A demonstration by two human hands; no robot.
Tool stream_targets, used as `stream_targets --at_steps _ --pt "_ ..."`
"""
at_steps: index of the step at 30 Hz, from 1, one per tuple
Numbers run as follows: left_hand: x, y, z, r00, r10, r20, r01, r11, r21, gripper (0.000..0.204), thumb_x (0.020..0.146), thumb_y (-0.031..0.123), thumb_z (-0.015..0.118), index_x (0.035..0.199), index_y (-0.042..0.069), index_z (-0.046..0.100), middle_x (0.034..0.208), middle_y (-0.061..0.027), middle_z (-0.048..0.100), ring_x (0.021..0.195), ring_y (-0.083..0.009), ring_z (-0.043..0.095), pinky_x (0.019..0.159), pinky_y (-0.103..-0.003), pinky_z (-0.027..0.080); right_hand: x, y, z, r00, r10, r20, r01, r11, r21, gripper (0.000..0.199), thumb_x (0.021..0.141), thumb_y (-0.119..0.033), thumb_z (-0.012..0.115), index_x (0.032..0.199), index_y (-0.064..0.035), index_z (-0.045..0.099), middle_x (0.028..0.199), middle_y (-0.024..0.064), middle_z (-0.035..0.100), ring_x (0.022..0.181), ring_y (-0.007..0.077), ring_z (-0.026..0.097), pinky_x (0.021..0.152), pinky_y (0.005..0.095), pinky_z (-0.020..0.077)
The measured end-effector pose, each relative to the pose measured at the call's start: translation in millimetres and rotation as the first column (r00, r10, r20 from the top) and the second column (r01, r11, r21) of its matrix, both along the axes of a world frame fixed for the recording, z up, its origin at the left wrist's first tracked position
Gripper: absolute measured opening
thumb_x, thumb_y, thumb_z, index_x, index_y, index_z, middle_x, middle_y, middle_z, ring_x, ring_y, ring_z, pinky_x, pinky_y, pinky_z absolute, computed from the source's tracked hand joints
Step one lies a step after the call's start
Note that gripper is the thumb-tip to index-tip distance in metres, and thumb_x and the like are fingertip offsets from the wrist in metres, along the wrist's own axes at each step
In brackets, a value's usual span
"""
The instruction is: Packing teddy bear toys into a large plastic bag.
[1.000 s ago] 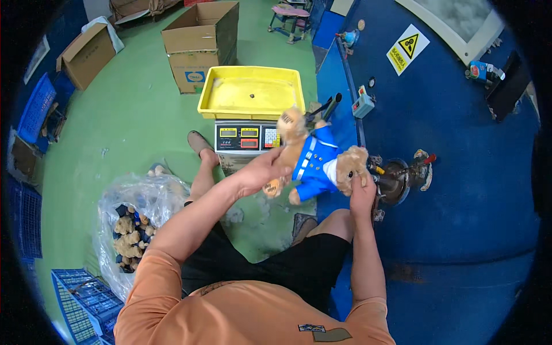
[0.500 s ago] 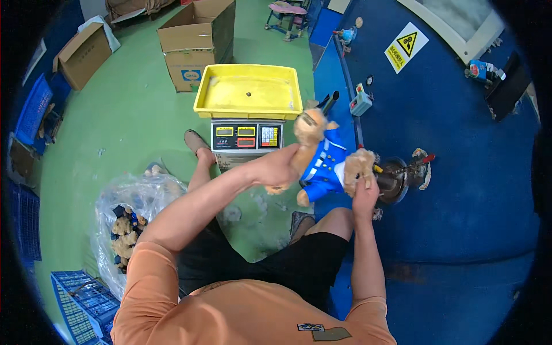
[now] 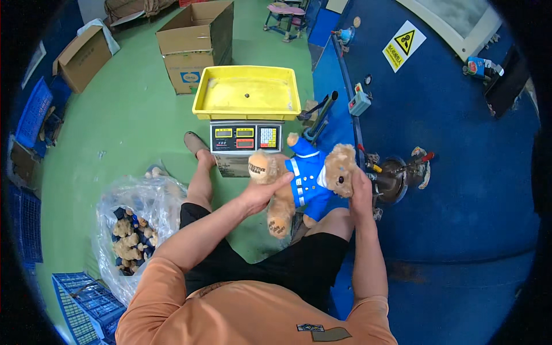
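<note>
Between my hands is a light-brown teddy bear (image 3: 307, 179) in a blue jacket with white trim and a pale belt. It lies on its back above my lap, head toward the right and feet toward the left. My left hand (image 3: 260, 194) is closed round the bear's lower body between its legs, the thumb lying near the belt. Against the back of the head, my right hand (image 3: 360, 192) grips the plush, its fingers partly hidden behind it. The soles carry dark lettering.
A yellow tray (image 3: 247, 115) rests on a digital scale (image 3: 247, 137) ahead. A clear plastic bag (image 3: 172, 201) of plush bears stands at left, near a blue crate (image 3: 86, 296). Cardboard boxes (image 3: 195, 52) stand beyond. A blue machine wall (image 3: 460, 201) with metal fittings (image 3: 394, 179) rises at right.
The bear has turned from its side to face up, its feet swinging toward me and now showing. My left hand has moved down and left, still holding its lower body.
</note>
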State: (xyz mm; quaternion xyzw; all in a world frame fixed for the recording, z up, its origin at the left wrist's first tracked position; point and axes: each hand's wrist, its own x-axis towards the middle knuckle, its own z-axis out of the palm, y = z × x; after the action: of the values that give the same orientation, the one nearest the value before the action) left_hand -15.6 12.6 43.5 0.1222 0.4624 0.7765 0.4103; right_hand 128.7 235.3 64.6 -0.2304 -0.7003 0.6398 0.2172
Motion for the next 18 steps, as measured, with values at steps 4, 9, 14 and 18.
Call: stream_targets --at_steps 4,9,14,18 --pt "4.1 -1.4 21.3 0.997 0.045 0.066 -0.047 0.998 0.036 0.061 0.086 0.025 0.073 0.134 0.001 0.044 0.124 -0.0133 0.057 0.111 -0.0209 0.056 0.096 -0.033 0.048 -11.2 -16.0 18.9 0.997 -0.022 -0.069 -0.003 0.939 -0.344 0.031 0.097 -0.024 0.055 0.115 0.0011 0.060 0.092 0.0058 0.065 0.073 0.0102 0.056 0.066 0.0227 0.0456" --pt "3.2 -11.7 -0.5 0.977 -0.063 0.203 0.072 0.997 -0.039 0.060 0.086 0.027 0.073 0.132 0.001 0.047 0.125 -0.0123 0.058 0.110 -0.0209 0.058 0.093 -0.033 0.050 -20.3 -24.9 20.4 0.997 0.034 -0.068 -0.048 0.974 -0.222 0.033 0.097 -0.023 0.055 0.118 0.0026 0.058 0.095 0.0056 0.065 0.078 0.0097 0.057 0.069 0.0216 0.0457" --pt "-2.1 -13.4 5.9 0.958 -0.067 0.279 0.093 0.992 -0.081 0.059 0.085 0.028 0.074 0.131 0.001 0.050 0.123 -0.0127 0.060 0.105 -0.0211 0.061 0.088 -0.032 0.053 -26.7 -34.9 31.4 0.998 0.041 -0.057 -0.053 0.972 -0.229 0.031 0.097 -0.023 0.055 0.116 0.0018 0.060 0.096 0.0060 0.066 0.081 0.0093 0.057 0.072 0.0208 0.0454" --pt "-4.0 -20.0 -8.8 0.950 0.060 0.308 -0.009 0.986 -0.167 0.060 0.085 0.030 0.074 0.131 0.001 0.050 0.122 -0.0132 0.061 0.101 -0.0214 0.063 0.085 -0.031 0.054 -29.4 -36.4 27.6 0.997 0.073 0.003 -0.072 0.990 -0.117 0.029 0.097 -0.023 0.056 0.112 0.0013 0.062 0.095 0.0061 0.066 0.081 0.0089 0.057 0.072 0.0210 0.0454"
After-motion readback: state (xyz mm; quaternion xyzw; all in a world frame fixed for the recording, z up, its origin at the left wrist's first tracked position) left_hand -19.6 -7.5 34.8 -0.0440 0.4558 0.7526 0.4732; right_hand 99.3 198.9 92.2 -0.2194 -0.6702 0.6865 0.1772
